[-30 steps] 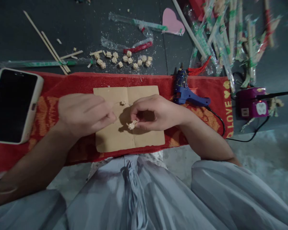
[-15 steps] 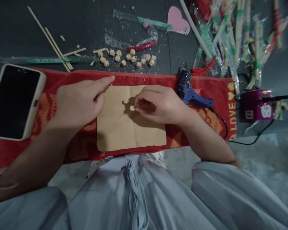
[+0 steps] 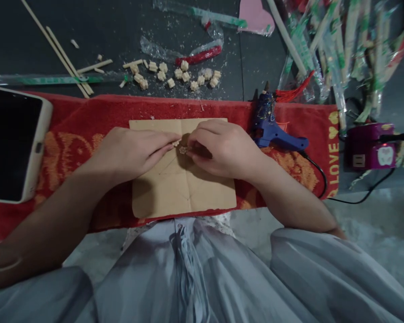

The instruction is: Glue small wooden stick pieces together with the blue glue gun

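Note:
My left hand (image 3: 131,150) and my right hand (image 3: 222,146) meet over a creased brown paper sheet (image 3: 183,188) that lies on a red towel (image 3: 74,134). Between the fingertips sit two small pale wooden pieces. My right fingers pinch one piece (image 3: 183,150). My left fingertips press the other small piece (image 3: 175,143) right beside it. Both pieces sit low, near the top middle of the paper.
A phone (image 3: 11,141) lies face up at the left on the towel. A blue glue gun (image 3: 272,130) rests right of my right hand, its cord running to a purple box (image 3: 370,146). Several small wooden pieces (image 3: 178,76), sticks (image 3: 57,51) and plastic wrappers (image 3: 323,40) litter the dark floor behind.
My left hand came back from pointing over the towel's far edge and closed in on the small piece. My right hand carried its piece up to the paper's top middle and stayed there.

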Tool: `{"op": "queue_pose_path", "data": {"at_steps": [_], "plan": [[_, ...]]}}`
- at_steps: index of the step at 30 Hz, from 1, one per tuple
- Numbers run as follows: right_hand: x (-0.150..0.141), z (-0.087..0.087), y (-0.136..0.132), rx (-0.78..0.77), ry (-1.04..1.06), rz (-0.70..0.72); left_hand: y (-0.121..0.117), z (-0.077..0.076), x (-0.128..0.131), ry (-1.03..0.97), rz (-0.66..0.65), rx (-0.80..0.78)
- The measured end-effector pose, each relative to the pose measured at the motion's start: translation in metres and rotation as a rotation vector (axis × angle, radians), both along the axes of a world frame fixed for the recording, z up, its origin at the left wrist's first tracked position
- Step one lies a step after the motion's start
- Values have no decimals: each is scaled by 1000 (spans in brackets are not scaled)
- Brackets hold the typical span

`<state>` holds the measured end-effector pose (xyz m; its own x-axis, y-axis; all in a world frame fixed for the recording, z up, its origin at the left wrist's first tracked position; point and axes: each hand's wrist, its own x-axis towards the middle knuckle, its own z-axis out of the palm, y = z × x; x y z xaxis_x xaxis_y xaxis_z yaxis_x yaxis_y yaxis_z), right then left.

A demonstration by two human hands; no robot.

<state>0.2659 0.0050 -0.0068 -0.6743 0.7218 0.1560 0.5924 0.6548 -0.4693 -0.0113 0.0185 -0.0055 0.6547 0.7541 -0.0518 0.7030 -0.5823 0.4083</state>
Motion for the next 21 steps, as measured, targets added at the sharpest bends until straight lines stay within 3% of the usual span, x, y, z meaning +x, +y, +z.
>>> {"op": "queue_pose_path", "data": {"at_steps": [6,12,17,21], "plan": [[-1,1,-3,5,-1,-27,-3,-7,1,28,17,25],[0,0,-7,8,30,-36,-9,-2,1,143,-51,103],[-2,1,-7,26,22,-31,-9,-7,-3,29,-93,54],[-3,3,-7,47,-4,-30,-11,-16,-3,-70,-35,-43]]}}
